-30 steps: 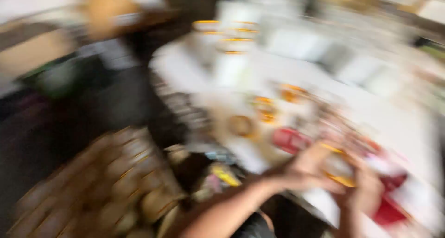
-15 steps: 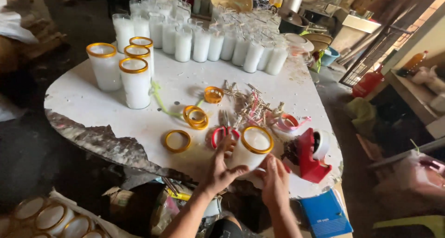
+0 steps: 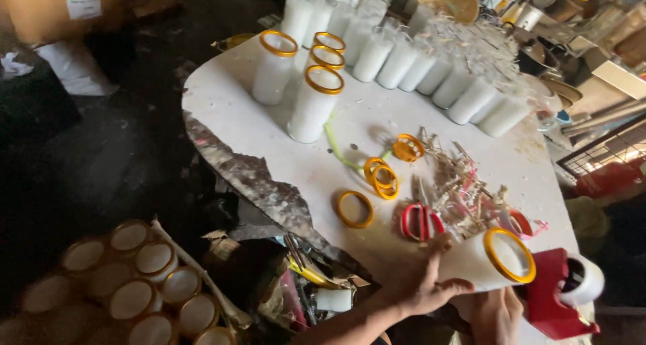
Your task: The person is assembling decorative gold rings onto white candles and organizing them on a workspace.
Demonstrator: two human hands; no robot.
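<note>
A white glass candle with a gold rim (image 3: 494, 259) is held tilted at the near edge of the white counter (image 3: 222, 109), at about 5 o'clock. The left hand (image 3: 420, 284) is wrapped around its body in a closed grip; the right hand (image 3: 498, 315) is placed beneath it, its grip hidden. A red tape dispenser (image 3: 555, 298) stands just beside, at 3 o'clock.

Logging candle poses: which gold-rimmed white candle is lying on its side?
The gold-rimmed candle at the table's near edge, under the left hand, by the red tape dispenser. The other rimmed candles stand upright.
</note>
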